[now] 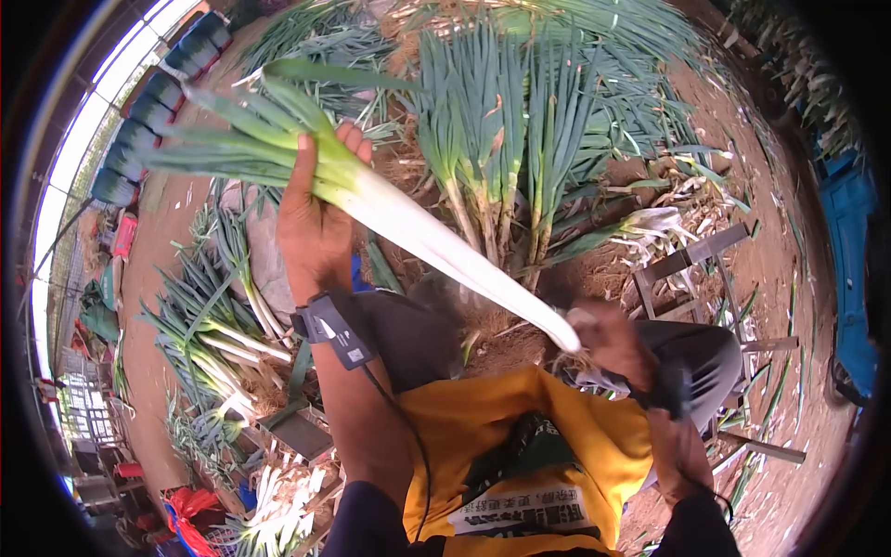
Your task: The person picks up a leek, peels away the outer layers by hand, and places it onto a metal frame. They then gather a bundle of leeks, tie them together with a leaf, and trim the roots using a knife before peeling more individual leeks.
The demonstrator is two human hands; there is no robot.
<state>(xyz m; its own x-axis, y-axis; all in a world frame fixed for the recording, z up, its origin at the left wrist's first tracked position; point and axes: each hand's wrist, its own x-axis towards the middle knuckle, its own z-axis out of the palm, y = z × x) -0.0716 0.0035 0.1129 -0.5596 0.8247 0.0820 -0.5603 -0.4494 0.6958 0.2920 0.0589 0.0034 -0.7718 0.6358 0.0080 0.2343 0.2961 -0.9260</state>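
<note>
My left hand (320,218) is wrapped round a large green onion (436,232) where its white shank turns into green leaves. The stalk slants across in front of me, leaves to the upper left, root end to the lower right. Motion smears my right hand (613,343), which is right at the root end (577,347); its fingers are too blurred to make out. Beyond the stalk, several soil-covered green onions (483,121) stand upright with their roots down.
More green onions lie in a pile (209,343) to the left. Peeled white stalks (278,501) lie at the lower left. A metal stool frame (696,255) stands right of my knee (691,357). Blue crates (845,278) line the far right; wrapped bundles (148,116) stand at the upper left.
</note>
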